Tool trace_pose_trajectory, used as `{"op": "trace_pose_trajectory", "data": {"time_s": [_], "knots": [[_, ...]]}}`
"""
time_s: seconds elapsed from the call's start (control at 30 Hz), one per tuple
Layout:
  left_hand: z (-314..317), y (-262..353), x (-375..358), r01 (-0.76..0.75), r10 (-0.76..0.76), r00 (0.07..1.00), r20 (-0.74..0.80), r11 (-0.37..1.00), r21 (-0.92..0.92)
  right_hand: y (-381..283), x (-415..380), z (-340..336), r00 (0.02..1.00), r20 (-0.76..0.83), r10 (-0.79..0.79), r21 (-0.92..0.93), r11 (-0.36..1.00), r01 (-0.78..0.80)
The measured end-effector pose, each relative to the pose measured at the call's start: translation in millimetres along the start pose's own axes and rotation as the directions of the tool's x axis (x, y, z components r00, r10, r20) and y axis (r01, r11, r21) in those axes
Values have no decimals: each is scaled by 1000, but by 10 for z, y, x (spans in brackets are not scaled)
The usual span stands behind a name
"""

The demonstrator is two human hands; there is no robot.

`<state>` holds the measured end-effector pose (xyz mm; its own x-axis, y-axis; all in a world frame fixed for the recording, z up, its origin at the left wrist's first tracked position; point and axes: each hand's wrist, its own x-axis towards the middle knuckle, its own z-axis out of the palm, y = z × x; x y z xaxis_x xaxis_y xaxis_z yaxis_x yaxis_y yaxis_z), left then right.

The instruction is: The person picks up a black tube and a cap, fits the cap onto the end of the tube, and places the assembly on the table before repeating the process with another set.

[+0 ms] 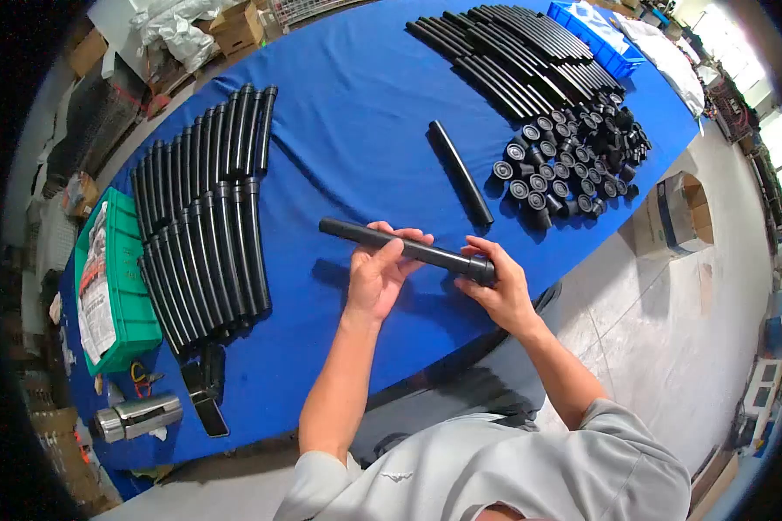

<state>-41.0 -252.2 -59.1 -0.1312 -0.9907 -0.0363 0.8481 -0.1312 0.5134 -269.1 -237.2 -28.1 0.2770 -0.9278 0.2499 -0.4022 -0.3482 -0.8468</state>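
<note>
Fingers of our left hand (379,271) were curled around the middle of a black tube (406,248), thumb on the near side and fingertips showing over the top. Our right hand (496,286) gripped the tube's right end, its fingers closed over a black end cap (482,268) seated there. We held the tube nearly level above the blue table (356,130), its left end free and pointing toward the stacks on our left, slightly raised off the cloth.

Just beyond our hands a single loose tube (460,172) lay on the cloth, angled away from us. To its right sat a cluster of black end caps (573,161), many standing with their round faces up. Behind that cluster, a row of straight black tubes (513,56) lay side by side, and a blue crate (593,33) stood at the far edge of the table.

On our left, two overlapping rows of black tubes (204,217) lay packed together. A green crate (117,282) with printed paper in it stood at the left edge of the table. Near the table's near-left corner lay a silver tool (137,417) and a flat black piece (207,395). Our grey sleeves (495,469) showed at the bottom of the view.
</note>
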Motion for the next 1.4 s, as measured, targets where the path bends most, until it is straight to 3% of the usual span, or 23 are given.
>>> {"op": "trace_pose_trajectory", "data": {"time_s": [0.1,0.13,0.23,0.27,0.37,0.4,0.5,0.7,0.8,0.83,0.9,1.03,1.27,1.4], "knots": [[-13,-6,9,-14,14,1000,0,1000,-10,-29,-24,10,998,-65,-5,64,998,9],[-10,-7,10,-11,11,1000,-3,1000,-12,-51,-5,4,991,-99,-95,2,995,96],[-16,21,12,-14,14,1000,-10,1000,-16,-102,-15,-56,958,90,272,223,932,-286],[-22,17,16,-21,21,1000,-9,1000,-21,-101,11,-15,940,94,329,426,840,-337],[-40,20,18,-36,36,999,-18,999,-12,-152,84,-62,853,257,454,670,553,-496],[-39,26,21,-41,40,999,-22,999,-6,-136,88,-66,864,271,425,671,560,-486],[-12,34,18,-42,42,999,-20,999,-7,-24,48,-9,954,112,279,506,810,-296],[2,-1,12,-33,32,998,-50,999,-22,-157,108,-22,919,137,368,438,810,-390],[-21,-28,22,-6,0,998,-62,995,-98,-95,99,49,961,7,278,356,897,-262],[-30,-47,27,-14,7,998,-55,993,-115,-102,108,97,957,-3,289,462,849,-255],[-35,-46,24,-27,19,998,-58,990,-135,-168,123,121,966,-36,258,438,873,-217],[-67,-45,39,-32,22,998,-66,987,-159,-117,161,101,991,-44,128,240,964,-114],[-85,-68,45,-38,24,996,-89,986,-162,-95,174,79,990,-6,139,245,960,-133],[-72,-50,42,-50,41,997,-65,988,-145,-136,226,71,946,56,319,479,823,-306]]}}
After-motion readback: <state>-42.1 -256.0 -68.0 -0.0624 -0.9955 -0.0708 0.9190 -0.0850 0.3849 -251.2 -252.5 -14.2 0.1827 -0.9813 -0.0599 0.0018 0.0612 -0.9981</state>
